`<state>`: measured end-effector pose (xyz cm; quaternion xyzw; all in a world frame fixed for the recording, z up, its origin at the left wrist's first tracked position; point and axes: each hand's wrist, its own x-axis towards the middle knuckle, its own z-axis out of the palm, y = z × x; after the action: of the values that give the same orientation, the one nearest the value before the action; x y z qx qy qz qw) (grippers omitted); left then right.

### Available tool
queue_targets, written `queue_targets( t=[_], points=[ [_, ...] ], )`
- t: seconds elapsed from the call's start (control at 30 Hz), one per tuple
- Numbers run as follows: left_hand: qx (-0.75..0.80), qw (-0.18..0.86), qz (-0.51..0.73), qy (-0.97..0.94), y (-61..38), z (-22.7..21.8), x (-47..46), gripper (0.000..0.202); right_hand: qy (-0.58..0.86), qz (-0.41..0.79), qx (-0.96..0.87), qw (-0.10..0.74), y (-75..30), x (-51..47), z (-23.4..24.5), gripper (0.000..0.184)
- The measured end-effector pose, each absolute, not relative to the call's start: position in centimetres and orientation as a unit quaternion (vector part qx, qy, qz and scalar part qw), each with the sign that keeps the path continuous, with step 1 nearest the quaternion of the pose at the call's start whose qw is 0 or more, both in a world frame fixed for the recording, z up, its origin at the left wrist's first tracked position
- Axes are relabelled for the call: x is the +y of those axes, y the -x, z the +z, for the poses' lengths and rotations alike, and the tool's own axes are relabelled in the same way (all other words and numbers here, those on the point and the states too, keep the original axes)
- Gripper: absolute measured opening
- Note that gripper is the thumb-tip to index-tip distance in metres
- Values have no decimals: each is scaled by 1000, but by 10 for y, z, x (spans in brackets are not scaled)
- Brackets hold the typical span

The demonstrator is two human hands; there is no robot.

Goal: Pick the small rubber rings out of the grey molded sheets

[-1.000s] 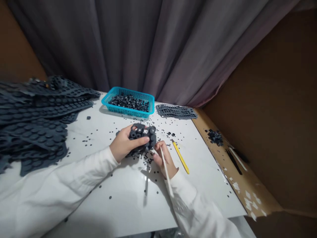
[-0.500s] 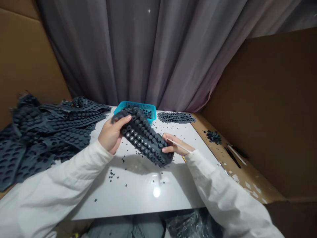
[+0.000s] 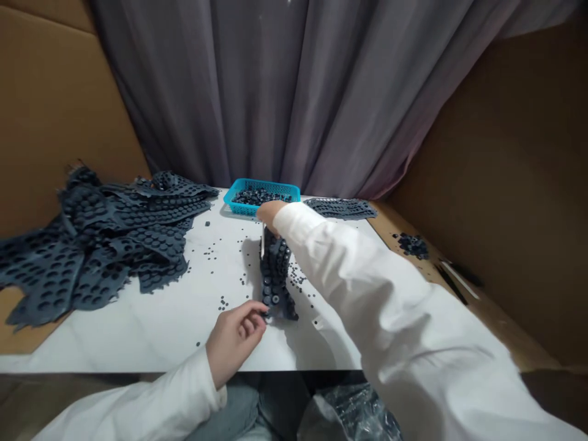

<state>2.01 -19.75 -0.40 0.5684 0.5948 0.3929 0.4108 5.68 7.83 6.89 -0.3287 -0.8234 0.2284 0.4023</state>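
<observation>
A dark grey rubber sheet [image 3: 276, 269] with rows of round studs hangs upright, end-on, over the white table. My right hand [image 3: 271, 215] grips its upper end from above, fingers partly hidden by the wrist and sleeve. Out of that same hand a thin white stick [image 3: 263, 241] points downward. At the lower end, my left hand [image 3: 236, 335] pinches the sheet's near left corner between thumb and forefinger, the other fingers curled. Small black discs [image 3: 223, 302] lie scattered around it on the table.
Behind my right hand stands a blue basket [image 3: 232, 199] of small black pieces. Perforated dark rubber sheets [image 3: 114, 226] are heaped on the left, and another sheet [image 3: 344, 209] lies at the back right. A pile of black pieces [image 3: 412, 245] sits on the cardboard at right.
The sheet has turned from slanting to upright, its near end lower. My right hand has moved up and left to its top, my left hand down to its bottom corner.
</observation>
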Motion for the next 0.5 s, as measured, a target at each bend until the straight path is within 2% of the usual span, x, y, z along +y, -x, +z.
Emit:
queue_targets(
  t=[0.1,0.2,0.27,0.37,0.4,0.5],
  points=[
    [593,228,327,-700,-3,-4,-193,14,328,232,-848,346,-28,70,52,45],
    [579,111,281,-758,13,-4,-200,13,298,199,-894,268,-24,63,51,45],
    [557,85,262,-783,17,-4,-206,14,253,152,-932,210,-34,56,58,38],
    [516,93,248,-815,18,-5,-211,17,235,151,-936,213,-67,36,68,12],
    [509,94,245,-820,17,-5,-210,19,231,159,-934,221,-82,26,69,14],
    [506,81,227,-828,19,-6,-203,30,208,205,-919,265,-130,-17,58,35]
  ],
)
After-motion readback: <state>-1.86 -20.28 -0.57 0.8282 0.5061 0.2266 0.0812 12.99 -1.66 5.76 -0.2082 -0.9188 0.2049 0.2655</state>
